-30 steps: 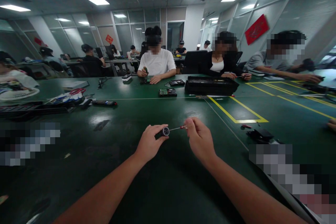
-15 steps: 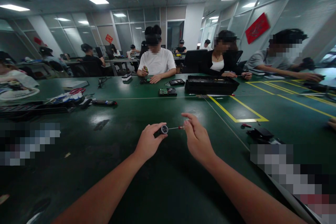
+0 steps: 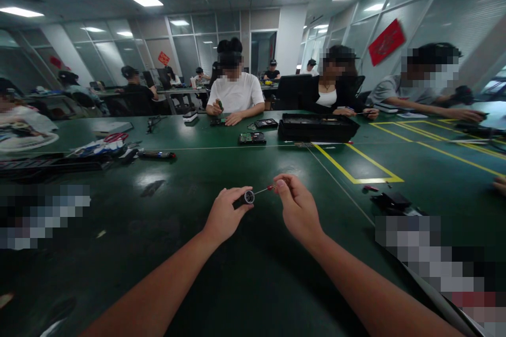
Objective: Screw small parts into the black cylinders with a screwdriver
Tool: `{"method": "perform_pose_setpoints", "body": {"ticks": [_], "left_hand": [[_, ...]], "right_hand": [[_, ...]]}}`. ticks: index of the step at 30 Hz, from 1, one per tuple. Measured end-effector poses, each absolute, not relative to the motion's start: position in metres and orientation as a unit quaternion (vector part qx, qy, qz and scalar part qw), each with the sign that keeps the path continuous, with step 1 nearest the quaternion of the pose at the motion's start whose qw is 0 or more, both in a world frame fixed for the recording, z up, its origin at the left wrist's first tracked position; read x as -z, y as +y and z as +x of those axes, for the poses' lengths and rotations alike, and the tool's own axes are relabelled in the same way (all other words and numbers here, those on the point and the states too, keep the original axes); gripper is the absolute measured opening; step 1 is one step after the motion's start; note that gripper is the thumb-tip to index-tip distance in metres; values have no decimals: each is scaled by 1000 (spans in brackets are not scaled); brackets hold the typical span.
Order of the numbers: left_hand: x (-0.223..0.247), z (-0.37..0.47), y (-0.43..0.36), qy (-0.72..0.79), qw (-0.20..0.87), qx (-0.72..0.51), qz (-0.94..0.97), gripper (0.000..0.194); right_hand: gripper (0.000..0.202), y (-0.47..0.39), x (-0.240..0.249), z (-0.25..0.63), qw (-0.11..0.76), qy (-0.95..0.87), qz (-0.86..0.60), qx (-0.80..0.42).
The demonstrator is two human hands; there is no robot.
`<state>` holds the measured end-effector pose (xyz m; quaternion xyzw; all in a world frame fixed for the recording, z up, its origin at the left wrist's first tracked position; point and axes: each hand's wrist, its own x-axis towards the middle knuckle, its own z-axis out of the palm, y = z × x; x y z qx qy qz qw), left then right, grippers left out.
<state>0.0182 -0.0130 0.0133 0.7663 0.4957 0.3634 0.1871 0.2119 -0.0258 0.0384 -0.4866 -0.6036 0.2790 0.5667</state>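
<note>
Closed round a small black cylindrical part [image 3: 249, 197] with a pale rim is my left hand [image 3: 224, 214]. Its round end faces me, and fine detail inside is too small to make out. My right hand [image 3: 297, 204] pinches the red handle of a screwdriver [image 3: 270, 187] between thumb and fingers. The thin metal shaft slants down to the left and its tip meets the edge of the cylindrical part; the exact contact is hidden. Both hands are held above the green table [image 3: 169, 274].
A long black plastic housing [image 3: 318, 127] and a green circuit board [image 3: 252, 138] lie across the table. Cables [image 3: 106, 143] and a dark tube-like piece [image 3: 157, 155] are at left. Black parts [image 3: 393, 201] rest at right. Several people sit opposite, one in a white shirt [image 3: 237, 92].
My right hand's fingers have curled in closer around the screwdriver handle. The handle has shifted slightly up and left, so the shaft slants more. My left hand stays nearly still.
</note>
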Motion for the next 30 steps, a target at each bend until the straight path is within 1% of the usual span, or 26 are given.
{"method": "perform_pose_setpoints", "body": {"ticks": [4,7,17,22,25,30], "left_hand": [[-19,22,-14,487,169,-356,779,37],[-18,22,-13,489,172,-352,779,38],[-16,20,-13,490,177,-353,777,37],[-15,21,-13,496,180,-351,774,41],[-15,21,-13,501,183,-350,770,40],[-15,23,-14,502,186,-354,767,40]], "right_hand": [[28,-14,-33,215,632,-468,-494,-371],[27,-9,-29,217,652,-442,-488,-376],[26,-21,-35,212,621,-542,-487,-290],[25,-21,-33,212,599,-567,-492,-278],[25,-24,-35,213,588,-582,-493,-269],[32,-28,-39,213,561,-614,-503,-235]]}}
